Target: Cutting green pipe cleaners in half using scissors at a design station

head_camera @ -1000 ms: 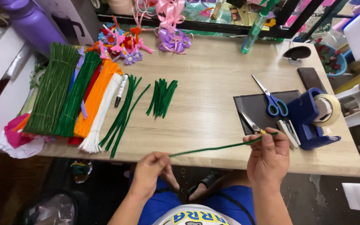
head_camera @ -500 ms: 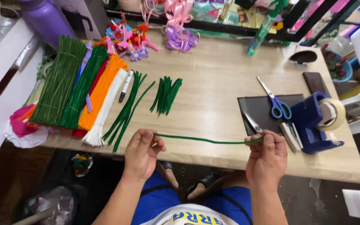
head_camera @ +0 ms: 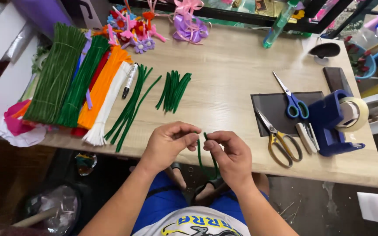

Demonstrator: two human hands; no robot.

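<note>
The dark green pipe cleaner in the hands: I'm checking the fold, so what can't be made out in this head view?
- Dark green pipe cleaner: its ends are covered by the left hand and right hand; whether they are twisted together cannot be told.
- Its lower loop hangs below the light wooden table edge, blending into dark floor.

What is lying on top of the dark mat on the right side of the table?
On the dark mat lie blue-handled scissors and the blades of yellow-handled scissors. The blue tape dispenser covers its right edge, hiding anything there.
</note>
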